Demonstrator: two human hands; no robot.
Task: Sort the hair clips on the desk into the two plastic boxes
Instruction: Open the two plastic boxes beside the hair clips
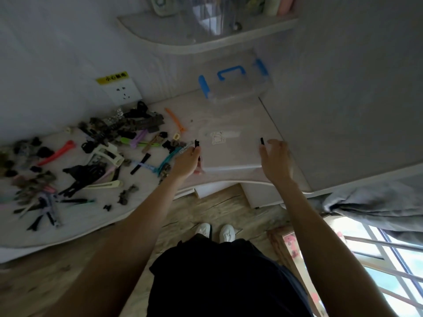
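The desk [229,115] is pale with a curved front edge, pushed into a corner between a white wall on the left and a grey panel on the right. A rounded shelf [183,40] hangs above it, carrying blurred bottles and a clear holder. On the wall a white socket [122,92] sits under a yellow warning sticker [112,78].

A big heap of hair clips [96,152] covers the left part of the desk: mostly black and dark ones, with a red one [57,152], an orange one [175,118], green, purple and teal pieces among them.

Far back in the corner stands a clear box with blue handle and latches [233,81], its lid on. Nearer the edge lies a second clear box [231,145] with black latches (so transparent it nearly vanishes against the desktop). The left hand [190,160] pinches the black latch on that box's left side, fingers curled round it. The right hand [275,157] is at the right side by the other black latch, fingers bent; I cannot tell whether it actually grips it.

Below, a wood-grain floor [206,209], white shoes, dark clothing, a grey curtain [375,197] and a bright window at lower right.
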